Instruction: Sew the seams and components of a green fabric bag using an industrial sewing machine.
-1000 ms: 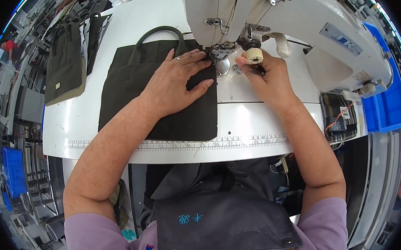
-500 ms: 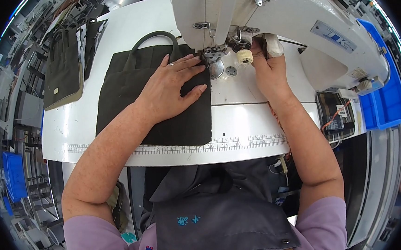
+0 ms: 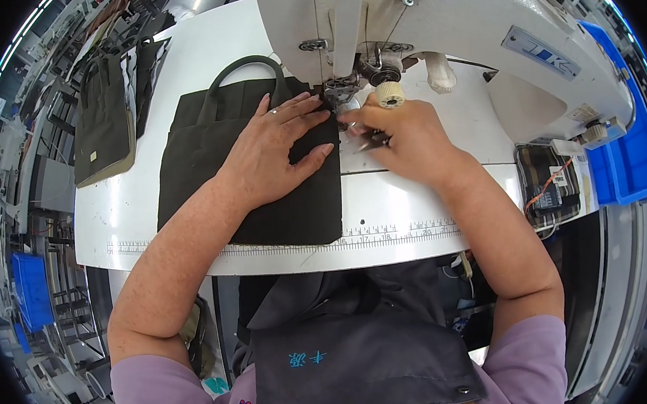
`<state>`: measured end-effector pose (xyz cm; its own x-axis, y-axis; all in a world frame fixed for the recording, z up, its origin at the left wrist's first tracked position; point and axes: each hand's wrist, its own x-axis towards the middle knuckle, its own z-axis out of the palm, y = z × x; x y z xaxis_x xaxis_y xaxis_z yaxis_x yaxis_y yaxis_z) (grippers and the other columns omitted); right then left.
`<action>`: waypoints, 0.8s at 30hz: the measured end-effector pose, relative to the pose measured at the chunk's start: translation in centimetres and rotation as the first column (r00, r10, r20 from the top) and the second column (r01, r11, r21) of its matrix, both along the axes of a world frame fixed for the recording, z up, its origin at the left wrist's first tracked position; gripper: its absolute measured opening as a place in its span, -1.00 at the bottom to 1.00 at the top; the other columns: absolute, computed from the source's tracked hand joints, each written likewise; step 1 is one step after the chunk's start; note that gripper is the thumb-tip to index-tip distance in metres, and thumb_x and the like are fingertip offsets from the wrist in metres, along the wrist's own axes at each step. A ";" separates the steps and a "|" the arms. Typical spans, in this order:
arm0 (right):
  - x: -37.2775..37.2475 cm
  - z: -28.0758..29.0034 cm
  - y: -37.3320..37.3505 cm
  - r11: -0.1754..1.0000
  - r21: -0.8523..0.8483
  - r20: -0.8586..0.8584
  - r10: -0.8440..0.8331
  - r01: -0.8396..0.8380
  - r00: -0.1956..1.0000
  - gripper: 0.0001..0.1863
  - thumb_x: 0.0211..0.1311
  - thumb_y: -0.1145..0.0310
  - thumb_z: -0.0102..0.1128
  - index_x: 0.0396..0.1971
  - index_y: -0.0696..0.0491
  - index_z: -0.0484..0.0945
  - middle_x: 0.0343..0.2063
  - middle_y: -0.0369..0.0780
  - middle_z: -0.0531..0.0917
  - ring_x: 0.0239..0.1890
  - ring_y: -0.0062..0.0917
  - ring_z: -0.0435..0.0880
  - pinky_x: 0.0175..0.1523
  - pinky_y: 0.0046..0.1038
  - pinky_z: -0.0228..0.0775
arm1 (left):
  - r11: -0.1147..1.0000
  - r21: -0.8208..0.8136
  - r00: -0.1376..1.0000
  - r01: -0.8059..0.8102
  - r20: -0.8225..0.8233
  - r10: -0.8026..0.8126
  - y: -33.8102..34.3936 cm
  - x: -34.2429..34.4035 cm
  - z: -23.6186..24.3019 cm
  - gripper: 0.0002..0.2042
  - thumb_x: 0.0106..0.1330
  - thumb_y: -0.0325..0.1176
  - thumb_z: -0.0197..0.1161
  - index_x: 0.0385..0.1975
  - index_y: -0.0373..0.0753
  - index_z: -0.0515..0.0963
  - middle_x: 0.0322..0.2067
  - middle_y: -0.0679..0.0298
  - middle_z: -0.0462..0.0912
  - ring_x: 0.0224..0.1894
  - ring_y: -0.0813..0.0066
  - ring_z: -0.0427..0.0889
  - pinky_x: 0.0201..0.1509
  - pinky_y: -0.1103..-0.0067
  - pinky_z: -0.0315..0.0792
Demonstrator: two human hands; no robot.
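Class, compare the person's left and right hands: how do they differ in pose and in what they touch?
The left hand lies flat, fingers spread; the right hand is curled.
The left hand rests on the dark fabric bag; the right hand grips a small dark tool, partly blurred.
Both are ungloved and near the front end of the white sewing machine.

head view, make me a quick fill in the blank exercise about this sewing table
The left hand, wearing a ____ on one finger, lies on the dark fabric bag with a curved handle.
The right hand holds a small dark metal tool, partly blurred, beside the bag's ____ edge.
The open plastic bin at the picture's far right is coloured ____.

Missing words: ring; right; blue.
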<state>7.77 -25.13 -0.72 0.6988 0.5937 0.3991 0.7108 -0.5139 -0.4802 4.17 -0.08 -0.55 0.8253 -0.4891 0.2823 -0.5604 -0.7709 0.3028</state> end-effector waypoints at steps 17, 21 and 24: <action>0.2 -0.1 -0.7 0.989 -0.087 0.160 -0.108 0.123 0.981 -0.75 0.03 0.42 0.40 -0.22 -0.06 0.72 -0.39 -0.25 0.64 -0.36 -0.23 0.70 -0.27 -0.23 0.54 | 0.999 -0.051 0.998 -0.020 0.052 0.023 0.4 1.7 -0.5 -0.60 0.40 -0.17 0.32 0.16 -0.21 0.63 0.21 0.08 0.59 0.32 0.06 0.51 0.56 -0.03 0.13; 0.0 -0.3 -0.6 0.994 -0.040 0.235 -0.089 0.101 0.968 -0.58 -0.01 0.43 0.42 -0.06 -0.12 0.71 -0.39 -0.27 0.65 -0.41 -0.25 0.69 -0.33 -0.24 0.52 | 0.998 -0.052 0.999 -0.021 0.043 0.023 0.3 1.5 -0.3 -0.61 0.41 -0.18 0.31 0.16 -0.21 0.63 0.21 0.08 0.59 0.32 0.06 0.51 0.56 -0.03 0.12; -0.4 0.4 -0.4 0.989 -0.131 0.269 -0.026 0.064 0.963 -0.33 -0.09 0.46 0.45 0.17 -0.20 0.62 -0.39 -0.29 0.65 -0.44 -0.29 0.69 -0.37 -0.26 0.51 | 0.998 -0.052 0.998 -0.025 0.053 0.028 0.3 1.5 -0.3 -0.61 0.41 -0.18 0.31 0.15 -0.21 0.63 0.20 0.08 0.60 0.31 0.06 0.52 0.56 -0.02 0.12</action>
